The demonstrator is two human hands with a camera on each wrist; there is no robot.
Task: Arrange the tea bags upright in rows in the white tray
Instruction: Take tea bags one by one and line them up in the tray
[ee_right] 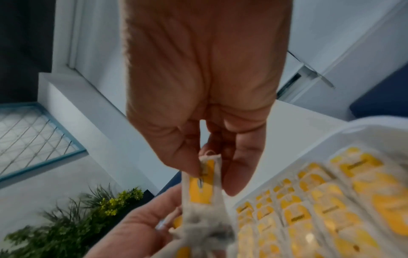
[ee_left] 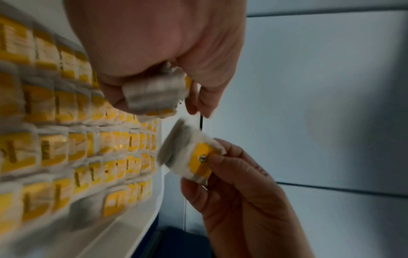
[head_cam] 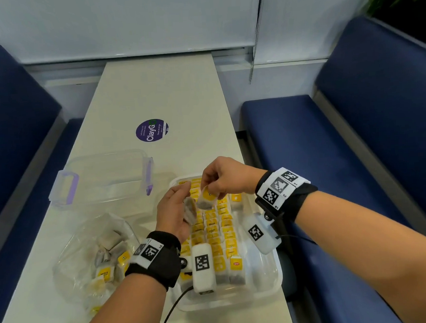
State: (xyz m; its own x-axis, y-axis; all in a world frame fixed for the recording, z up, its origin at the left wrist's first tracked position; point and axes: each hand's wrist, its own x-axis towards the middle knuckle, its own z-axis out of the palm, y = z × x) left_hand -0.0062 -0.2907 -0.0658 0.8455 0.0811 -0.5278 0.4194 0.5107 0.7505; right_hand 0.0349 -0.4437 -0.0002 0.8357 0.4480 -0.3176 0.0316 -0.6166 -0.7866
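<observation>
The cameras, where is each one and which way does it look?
Head: worn on the head, looks forward and down at the table, the white tray and a bag of loose tea bags; both forearms and hands show.
Left wrist: looks along the left hand, which holds tea bags; the right hand shows too.
Right wrist: looks along the right hand, which pinches a tea bag.
All three share the rows of tea bags in the tray.
</observation>
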